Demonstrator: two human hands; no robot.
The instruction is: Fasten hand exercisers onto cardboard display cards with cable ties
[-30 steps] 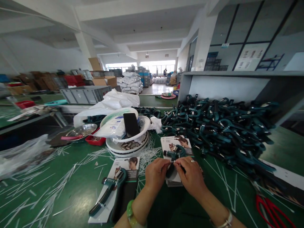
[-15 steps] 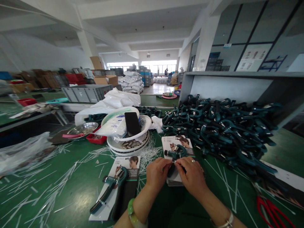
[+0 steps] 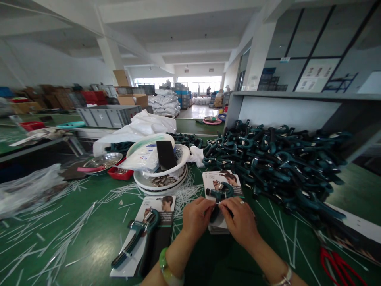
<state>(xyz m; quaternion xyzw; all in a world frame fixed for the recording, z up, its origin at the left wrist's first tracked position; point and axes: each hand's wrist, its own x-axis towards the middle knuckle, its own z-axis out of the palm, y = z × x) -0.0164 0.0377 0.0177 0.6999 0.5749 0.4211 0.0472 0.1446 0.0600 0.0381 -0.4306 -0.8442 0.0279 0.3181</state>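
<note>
A dark green hand grip tool (image 3: 220, 192) lies on a stack of printed cards (image 3: 214, 180) in front of me. My left hand (image 3: 196, 217) and my right hand (image 3: 240, 220) meet at its near side, thumbs and forefingers pinched together. A small pale bit shows between the fingertips, too small to make out; the fingers hide part of the tool. To the left, another green grip tool (image 3: 137, 234) rests on a single card (image 3: 126, 271).
A large heap of green grip tools (image 3: 276, 163) fills the right side. White strips (image 3: 74, 226) are scattered over the green table. Stacked bowls (image 3: 160, 184) hold metal parts, with a black phone (image 3: 166, 155) on top. Red scissors (image 3: 339, 264) lie at the lower right.
</note>
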